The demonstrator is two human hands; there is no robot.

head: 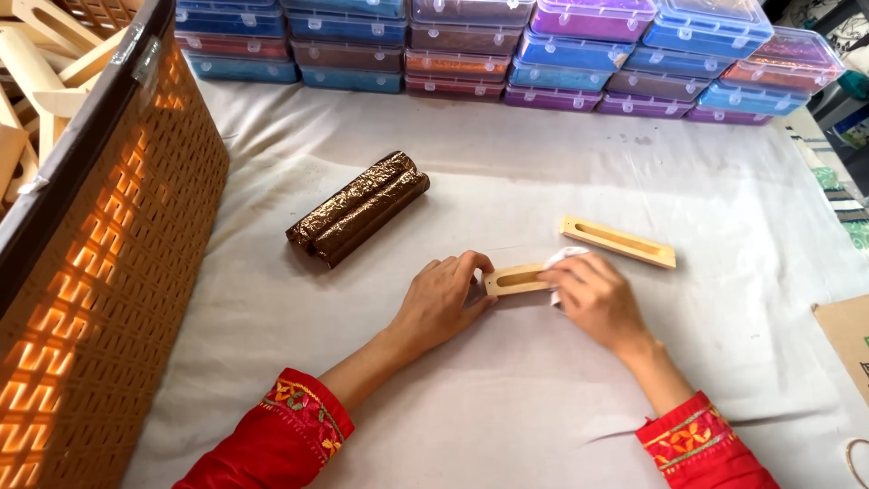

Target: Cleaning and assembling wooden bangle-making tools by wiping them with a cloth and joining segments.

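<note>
Wooden slotted holder gripped on the cloth-covered counter

Left hand pinches the short slotted wooden block; right hand closes on white cloth against it, near the counter's middle.

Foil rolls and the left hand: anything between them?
Nothing. In the head view only bare white cloth lies between the foil rolls and the left hand, which holds a slotted wooden piece.
</note>
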